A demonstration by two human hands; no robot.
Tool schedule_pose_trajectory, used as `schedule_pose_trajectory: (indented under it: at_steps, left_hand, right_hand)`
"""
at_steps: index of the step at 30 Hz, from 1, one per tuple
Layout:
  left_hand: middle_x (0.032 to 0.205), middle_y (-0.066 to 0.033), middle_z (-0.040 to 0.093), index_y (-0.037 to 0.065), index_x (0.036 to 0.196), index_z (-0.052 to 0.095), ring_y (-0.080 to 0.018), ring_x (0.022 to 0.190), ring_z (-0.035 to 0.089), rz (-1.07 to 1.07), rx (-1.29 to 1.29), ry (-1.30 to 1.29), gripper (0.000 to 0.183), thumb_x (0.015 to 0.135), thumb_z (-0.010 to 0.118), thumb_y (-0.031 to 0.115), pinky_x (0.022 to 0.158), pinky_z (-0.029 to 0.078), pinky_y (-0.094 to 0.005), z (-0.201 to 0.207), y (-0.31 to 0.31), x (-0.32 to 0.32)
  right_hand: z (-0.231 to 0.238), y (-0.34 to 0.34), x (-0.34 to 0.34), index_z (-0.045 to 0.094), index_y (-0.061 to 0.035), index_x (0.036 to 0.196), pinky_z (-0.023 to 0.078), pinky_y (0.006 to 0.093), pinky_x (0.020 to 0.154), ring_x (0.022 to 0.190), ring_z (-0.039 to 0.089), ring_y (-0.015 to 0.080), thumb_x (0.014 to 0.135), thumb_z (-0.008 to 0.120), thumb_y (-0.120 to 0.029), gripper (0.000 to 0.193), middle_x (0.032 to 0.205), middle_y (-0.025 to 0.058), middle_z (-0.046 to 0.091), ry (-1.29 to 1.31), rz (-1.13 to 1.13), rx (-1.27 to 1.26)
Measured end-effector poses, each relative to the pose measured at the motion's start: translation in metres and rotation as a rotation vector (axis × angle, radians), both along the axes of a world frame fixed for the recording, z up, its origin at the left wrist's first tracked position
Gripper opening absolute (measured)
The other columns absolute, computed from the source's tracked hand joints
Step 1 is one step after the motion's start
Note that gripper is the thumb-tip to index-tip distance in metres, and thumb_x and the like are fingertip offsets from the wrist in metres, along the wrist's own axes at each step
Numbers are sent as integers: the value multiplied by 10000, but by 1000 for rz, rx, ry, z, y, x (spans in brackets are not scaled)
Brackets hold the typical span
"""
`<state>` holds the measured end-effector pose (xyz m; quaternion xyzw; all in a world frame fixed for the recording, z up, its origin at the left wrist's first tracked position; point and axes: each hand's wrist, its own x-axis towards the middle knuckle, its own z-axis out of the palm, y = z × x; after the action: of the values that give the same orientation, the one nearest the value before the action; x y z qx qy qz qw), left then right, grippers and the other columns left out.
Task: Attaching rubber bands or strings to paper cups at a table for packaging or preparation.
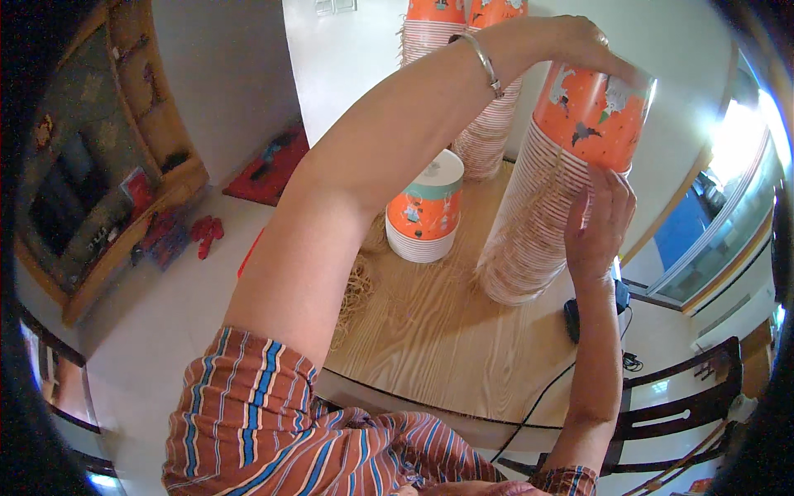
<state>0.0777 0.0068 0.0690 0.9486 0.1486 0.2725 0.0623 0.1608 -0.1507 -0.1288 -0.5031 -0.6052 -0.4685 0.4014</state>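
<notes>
A tall stack of paper cups (529,219), bottoms up, leans slightly on the right side of the wooden table. Only its top cup (608,112) shows a full orange wall with grey and black figures; below it the white rims form a ribbed column. My left hand (583,43) reaches across from the left and grips over the top cup's upper end, its fingers partly hidden. Lower down, my right hand (602,219) is closed against the stack's right side, fingertips just under the orange wall. A short stack of cups (424,211), also inverted, stands to the left.
Two more tall stacks (434,41) stand behind my left arm, against the wall. Shredded straw-coloured strands (357,289) lie at the table's left edge. A black power adapter (572,318) with a cord sits by my right forearm. A dark chair (686,413) stands at the right.
</notes>
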Motion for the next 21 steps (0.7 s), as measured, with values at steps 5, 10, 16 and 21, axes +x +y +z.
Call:
schedule_pose_trajectory:
  at_steps: [5,10,16,21]
  left_hand:
    - [898,-168,655,18,891,697,-305,877,643,-1,4,64,974,477,568,889,798,507,-420,11,3,-1]
    - [1188,-226,567,-27,1224,546,-336,1112,565,-5,-25,-419,1134,510,602,853,984,434,-422,-17,7,4]
    - [1305,-229,494,1,1287,501,-308,1235,472,-60,-273,-603,801,792,593,624,1018,393,-405,-78,23,-97]
    - [1381,-231,408,62,1340,459,-362,1271,422,357,9,8,856,765,561,688,1024,392,-438,-197,59,-162]
  right_hand:
    - [-1,-4,-4,540,-40,1234,356,450,1004,1136,484,345,802,552,26,438,1192,152,525,-12,-73,-54]
    - [2,-10,-7,538,-51,1239,337,492,1021,1155,471,341,762,553,-38,478,1201,140,522,-47,-107,-52]
    - [-45,-38,-50,583,-35,1034,393,464,933,1074,511,332,737,592,31,304,1111,134,561,50,135,-332]
    - [-109,-44,-95,584,-27,1027,415,426,878,954,524,292,736,612,-21,293,995,117,548,-165,463,-703]
